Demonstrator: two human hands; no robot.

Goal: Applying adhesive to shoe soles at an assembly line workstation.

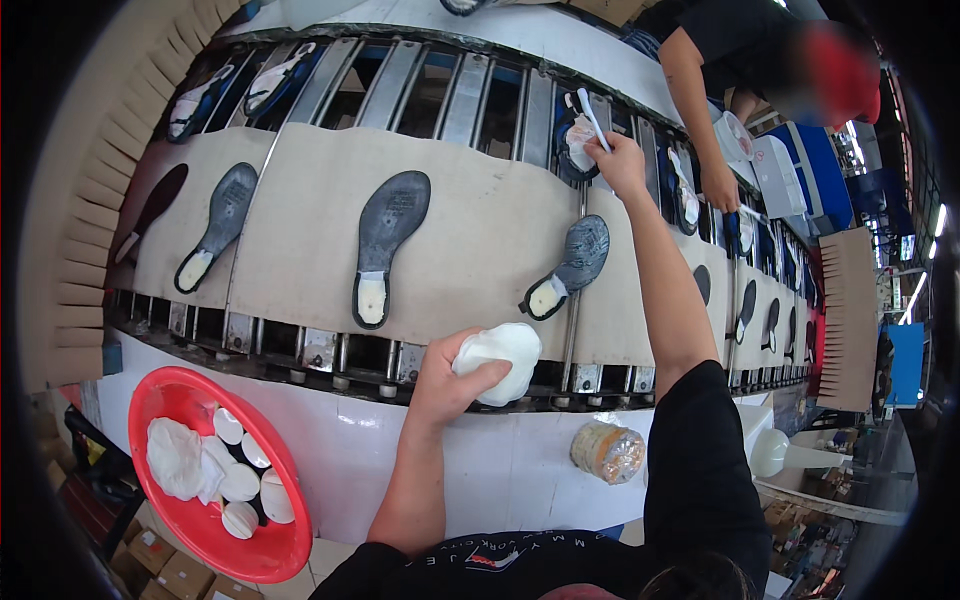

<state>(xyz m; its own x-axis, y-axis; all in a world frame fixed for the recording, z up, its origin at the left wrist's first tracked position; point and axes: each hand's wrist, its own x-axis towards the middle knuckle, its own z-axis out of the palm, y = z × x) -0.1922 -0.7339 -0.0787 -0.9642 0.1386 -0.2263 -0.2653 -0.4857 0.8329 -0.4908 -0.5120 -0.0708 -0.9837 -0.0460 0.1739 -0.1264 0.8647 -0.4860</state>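
Note:
My left hand [440, 385] is closed round a stack of soft white round pads [515, 345], thumb on top, above the conveyor's near edge. My right hand [622, 168] reaches to the far side and pinches a slim white brush [592, 115], which looks like a toothbrush. Beneath the brush lies a dark shoe upper [577, 152] with a pale underside, on the metal rollers. Closest to my left hand on the belt are a dark sole [393, 225] with a cream heel patch and another sole [580, 255], tilted.
A red basin [140, 440] with several white pads stands at the near left. A tape-wrapped jar [607, 453] is on the white ledge. More soles, among them one on the left [222, 215], lie along the beige belt [480, 200]. A co-worker's hand [720, 187] works at the far right.

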